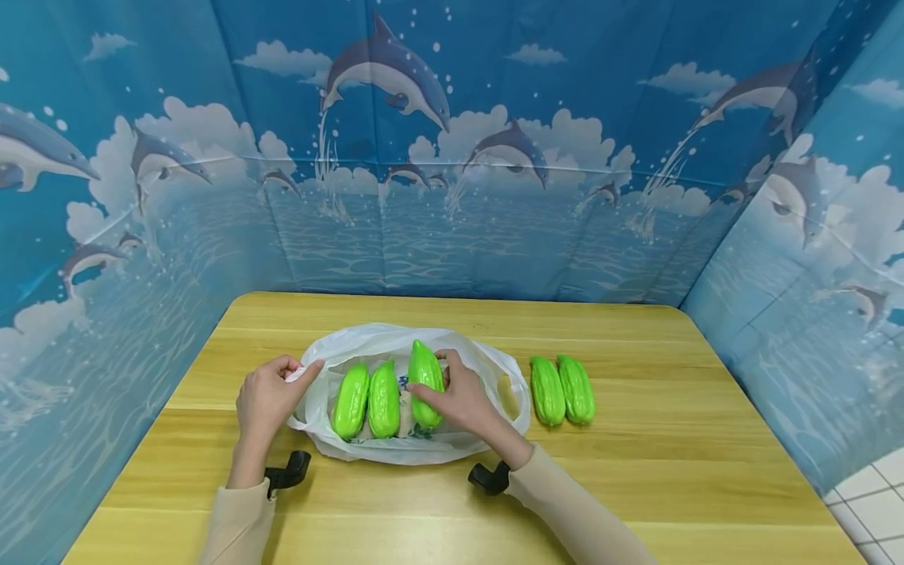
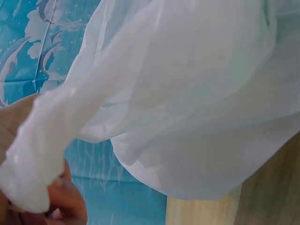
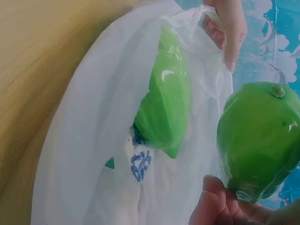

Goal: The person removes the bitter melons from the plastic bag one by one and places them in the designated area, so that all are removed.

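A white plastic bag lies spread with its mouth up. My left hand pinches a gathered bit of its left rim; the left wrist view shows the twisted plastic in the fingers. Over the bag's mouth, my right hand grips a bright green, ridged bitter gourd between thumb and fingers. That gourd looks shiny, as if wrapped in clear film, in the right wrist view. Inside the bag, left of it, two similar gourds lie side by side: one gourd and another gourd.
Right of the bag, a pair of green gourds lies together, one gourd and a second gourd, on the wooden table. A blue dolphin-print curtain hangs behind the table and along its sides.
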Demonstrator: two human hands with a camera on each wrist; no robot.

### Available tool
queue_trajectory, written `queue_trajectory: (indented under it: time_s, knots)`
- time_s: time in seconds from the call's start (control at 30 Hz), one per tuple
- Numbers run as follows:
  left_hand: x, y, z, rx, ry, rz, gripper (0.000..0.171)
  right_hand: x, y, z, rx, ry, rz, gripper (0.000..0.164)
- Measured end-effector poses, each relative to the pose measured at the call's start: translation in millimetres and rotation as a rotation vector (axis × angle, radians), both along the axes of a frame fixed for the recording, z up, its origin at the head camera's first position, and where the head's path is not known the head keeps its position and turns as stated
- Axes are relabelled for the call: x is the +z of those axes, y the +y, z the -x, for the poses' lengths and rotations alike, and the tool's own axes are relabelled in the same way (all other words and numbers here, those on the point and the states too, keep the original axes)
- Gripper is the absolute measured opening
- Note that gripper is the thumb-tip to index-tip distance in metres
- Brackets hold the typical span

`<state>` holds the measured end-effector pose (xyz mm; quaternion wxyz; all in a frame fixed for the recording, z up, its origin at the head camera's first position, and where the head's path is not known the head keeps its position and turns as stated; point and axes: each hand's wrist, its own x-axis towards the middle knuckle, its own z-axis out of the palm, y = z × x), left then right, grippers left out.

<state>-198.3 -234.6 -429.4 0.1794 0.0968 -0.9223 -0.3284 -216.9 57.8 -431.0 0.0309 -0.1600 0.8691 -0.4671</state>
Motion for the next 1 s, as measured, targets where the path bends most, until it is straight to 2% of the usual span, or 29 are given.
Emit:
queue_trajectory:
  time_s: [0.5, 0.8, 1.0]
  knots:
    - [0.5, -0.9, 1.3, -0.005, -0.017, 0.005, 0.048, 11.8, 5.0, -3.3, -0.030, 0.017, -0.003, 0.072]
    - [1.7, -0.3, 0.9, -0.009, -0.020, 0.000, 0.049, 16.2, 10.6, -4.8, -0.052, 0.078, 0.006, 0.068]
    - [1.5, -0.2, 0.8, -0.007, -0.019, 0.002, 0.048, 19.3, 14.9, -6.9, -0.081, 0.060, 0.005, 0.073]
